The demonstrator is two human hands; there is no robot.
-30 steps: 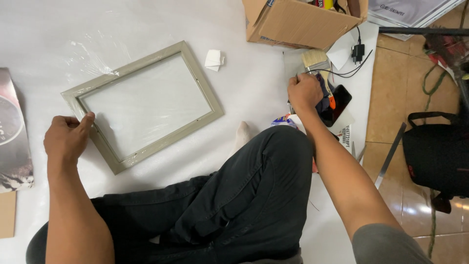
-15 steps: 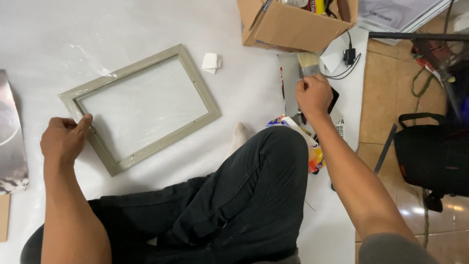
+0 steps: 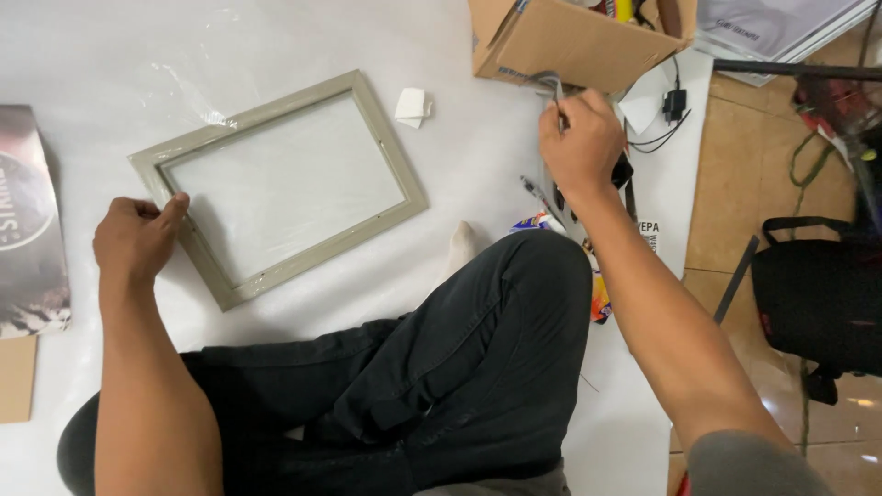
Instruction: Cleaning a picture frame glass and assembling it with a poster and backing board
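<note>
A grey-green picture frame [image 3: 276, 184] with a glass pane lies flat on the white sheet in front of me. My left hand [image 3: 138, 241] pinches its left edge between thumb and fingers. My right hand [image 3: 581, 142] is raised at the right, just below a cardboard box [image 3: 570, 41], and grips a thin grey tool [image 3: 551, 87] that sticks up out of the fist; its exact kind is unclear. My legs in black trousers are crossed below the frame.
A folded white scrap [image 3: 411, 106] lies right of the frame. A dark printed picture [image 3: 32, 230] lies at the far left. Cables and a black adapter [image 3: 673, 103], small tools and a colourful packet [image 3: 542, 223] lie by my knee. A black bag [image 3: 818, 294] stands on the tiled floor.
My right hand has lifted the thin tool off the clutter by my knee and moved it up towards the cardboard box. The left hand has stayed on the frame's edge.
</note>
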